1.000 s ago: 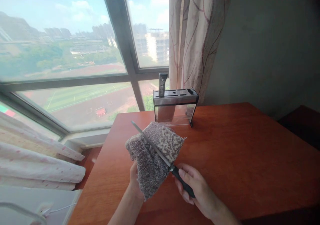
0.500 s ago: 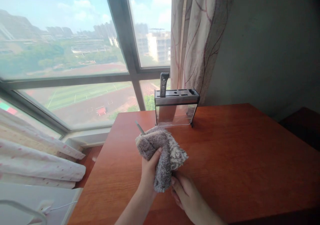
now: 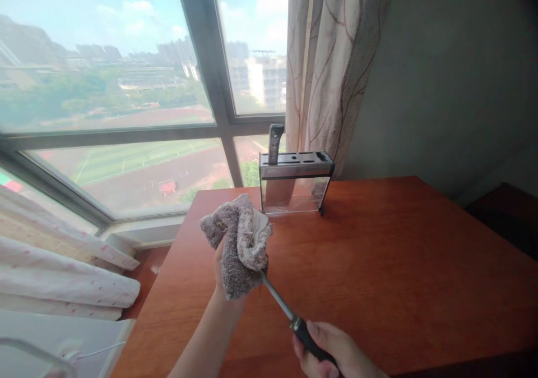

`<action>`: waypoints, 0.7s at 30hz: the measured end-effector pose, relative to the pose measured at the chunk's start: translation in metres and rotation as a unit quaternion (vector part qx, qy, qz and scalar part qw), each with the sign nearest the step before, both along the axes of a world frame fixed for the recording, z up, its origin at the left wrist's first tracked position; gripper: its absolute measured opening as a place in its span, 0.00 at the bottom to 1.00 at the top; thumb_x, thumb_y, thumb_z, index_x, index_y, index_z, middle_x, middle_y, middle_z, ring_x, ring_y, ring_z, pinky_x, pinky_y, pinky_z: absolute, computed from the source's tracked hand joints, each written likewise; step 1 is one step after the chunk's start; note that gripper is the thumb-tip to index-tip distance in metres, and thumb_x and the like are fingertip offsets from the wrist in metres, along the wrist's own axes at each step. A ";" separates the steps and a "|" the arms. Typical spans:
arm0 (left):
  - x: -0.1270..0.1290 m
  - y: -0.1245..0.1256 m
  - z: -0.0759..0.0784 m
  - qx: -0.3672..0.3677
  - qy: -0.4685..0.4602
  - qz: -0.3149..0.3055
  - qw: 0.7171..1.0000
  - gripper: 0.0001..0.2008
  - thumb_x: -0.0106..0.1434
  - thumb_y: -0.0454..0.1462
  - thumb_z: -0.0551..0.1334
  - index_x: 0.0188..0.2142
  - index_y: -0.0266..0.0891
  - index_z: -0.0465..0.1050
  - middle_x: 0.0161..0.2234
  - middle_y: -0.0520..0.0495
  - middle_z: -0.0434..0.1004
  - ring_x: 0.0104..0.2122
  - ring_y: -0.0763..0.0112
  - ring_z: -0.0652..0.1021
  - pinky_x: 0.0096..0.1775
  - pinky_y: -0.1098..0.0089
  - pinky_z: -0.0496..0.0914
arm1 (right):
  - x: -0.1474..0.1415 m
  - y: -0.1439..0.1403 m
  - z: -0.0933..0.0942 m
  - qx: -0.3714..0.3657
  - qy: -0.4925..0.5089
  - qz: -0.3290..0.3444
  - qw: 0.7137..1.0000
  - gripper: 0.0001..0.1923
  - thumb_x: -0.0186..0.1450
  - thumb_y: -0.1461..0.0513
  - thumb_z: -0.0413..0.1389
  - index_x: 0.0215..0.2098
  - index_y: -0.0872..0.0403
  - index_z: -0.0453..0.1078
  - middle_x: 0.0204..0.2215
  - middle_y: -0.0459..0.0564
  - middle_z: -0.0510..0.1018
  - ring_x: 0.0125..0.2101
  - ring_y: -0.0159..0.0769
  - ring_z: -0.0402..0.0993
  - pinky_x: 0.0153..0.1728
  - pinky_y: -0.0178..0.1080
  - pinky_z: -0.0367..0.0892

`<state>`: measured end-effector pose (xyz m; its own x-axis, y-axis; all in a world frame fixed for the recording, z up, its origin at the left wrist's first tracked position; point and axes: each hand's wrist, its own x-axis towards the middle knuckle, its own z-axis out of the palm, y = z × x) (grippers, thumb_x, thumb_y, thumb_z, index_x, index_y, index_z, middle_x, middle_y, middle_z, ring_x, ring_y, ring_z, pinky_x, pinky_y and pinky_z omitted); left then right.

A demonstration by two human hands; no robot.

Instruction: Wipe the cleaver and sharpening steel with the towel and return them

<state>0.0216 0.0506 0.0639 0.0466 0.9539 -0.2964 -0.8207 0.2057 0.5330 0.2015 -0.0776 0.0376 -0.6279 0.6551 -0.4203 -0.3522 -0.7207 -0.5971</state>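
Above the tabletop (image 3: 378, 266), the left hand (image 3: 221, 271) bunches a grey cloth (image 3: 239, 243) around the sharpening rod (image 3: 277, 299), whose handle the right hand's (image 3: 336, 355) fingers clasp; a loosened squeeze could likely let the rod jab the palm.

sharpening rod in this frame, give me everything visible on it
The sharpening rod is a thin, round, grey metal shaft with a black handle. It slants over the wooden table, tip up-left, handle down-right. The right hand grips the handle. The left hand wraps a grey fuzzy cloth around the far end, hiding the tip. Only the middle stretch shows bare.
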 end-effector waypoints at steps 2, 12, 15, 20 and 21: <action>0.004 -0.001 -0.004 0.024 -0.022 -0.020 0.999 0.10 0.62 0.42 0.61 0.26 0.40 0.71 0.18 0.52 0.74 0.16 0.71 0.73 0.18 0.73 0.68 | 0.004 0.001 0.003 -0.013 0.005 -0.017 1.000 0.29 0.55 0.39 0.60 0.31 0.57 0.67 0.13 0.34 0.55 0.10 0.17 0.40 0.13 0.28 0.32; 0.040 -0.029 -0.009 -0.067 0.020 -0.023 0.997 0.11 0.58 0.42 0.65 0.27 0.36 0.75 0.22 0.50 0.78 0.23 0.67 0.78 0.28 0.71 0.74 | -0.007 0.028 0.004 0.323 -0.368 -0.078 0.868 0.22 0.68 0.45 0.46 0.36 0.54 0.68 0.19 0.43 0.67 0.19 0.31 0.64 0.20 0.32 0.55; 0.042 -0.036 -0.011 -0.087 0.025 -0.017 0.996 0.09 0.58 0.40 0.66 0.30 0.35 0.77 0.26 0.49 0.81 0.27 0.66 0.80 0.33 0.70 0.75 | -0.010 0.034 0.011 0.424 -0.463 -0.072 0.775 0.17 0.70 0.52 0.44 0.40 0.54 0.70 0.30 0.52 0.76 0.33 0.41 0.74 0.32 0.37 0.62; 0.022 -0.027 -0.006 -0.083 0.018 0.015 0.996 0.09 0.57 0.40 0.65 0.28 0.35 0.77 0.23 0.49 0.80 0.23 0.66 0.79 0.32 0.68 0.76 | -0.011 0.025 0.003 0.433 -0.453 -0.039 0.778 0.17 0.71 0.54 0.42 0.42 0.53 0.69 0.32 0.51 0.76 0.33 0.39 0.73 0.33 0.37 0.60; 0.016 -0.023 -0.005 -0.067 0.013 0.030 0.997 0.09 0.57 0.41 0.65 0.28 0.36 0.77 0.23 0.50 0.80 0.23 0.66 0.79 0.32 0.68 0.76 | -0.010 0.023 0.000 0.425 -0.436 -0.034 0.793 0.17 0.72 0.53 0.43 0.41 0.53 0.69 0.29 0.50 0.75 0.31 0.37 0.72 0.31 0.36 0.59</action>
